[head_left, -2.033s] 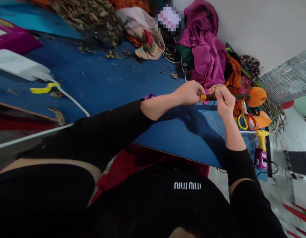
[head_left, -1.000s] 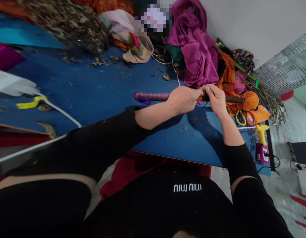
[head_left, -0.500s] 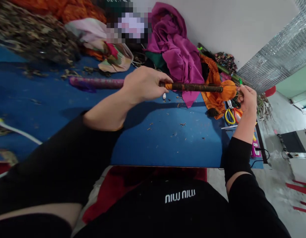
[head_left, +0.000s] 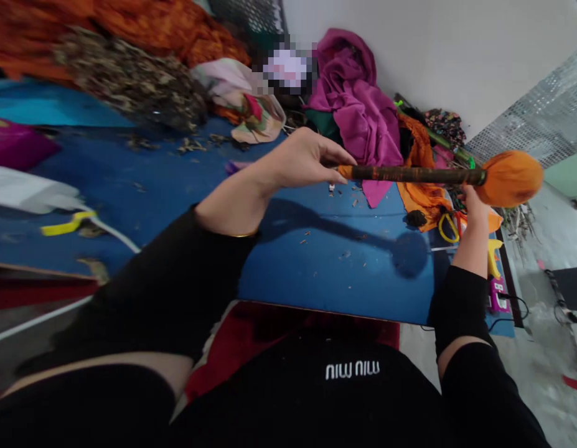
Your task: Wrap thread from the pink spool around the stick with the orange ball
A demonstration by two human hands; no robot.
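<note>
My left hand [head_left: 304, 158] is closed around a dark brown stick [head_left: 409, 175], raised above the blue table, with thumb and fingers near an orange band. At the stick's right end is a round head [head_left: 512, 178] wrapped in orange cloth. A bit of the purple end [head_left: 236, 167] shows behind my left wrist; the rest is hidden. My right hand [head_left: 475, 205] is just below the stick beside the orange head, its fingers mostly hidden. Near it on the table lie yellow-handled scissors [head_left: 449, 228] and orange cloth [head_left: 421, 199].
Magenta cloth [head_left: 358, 106] is heaped at the back of the blue table [head_left: 316, 267]. Dried plant matter [head_left: 134, 87] and orange fabric [head_left: 176, 28] lie at the back left. A white charger-like block [head_left: 31, 188] with a cable is at left, a purple power strip [head_left: 498, 295] at right.
The orange head has swung up closer to the camera and looks larger. My right hand has gone from the head's far side to below the stick. The view has shifted left.
</note>
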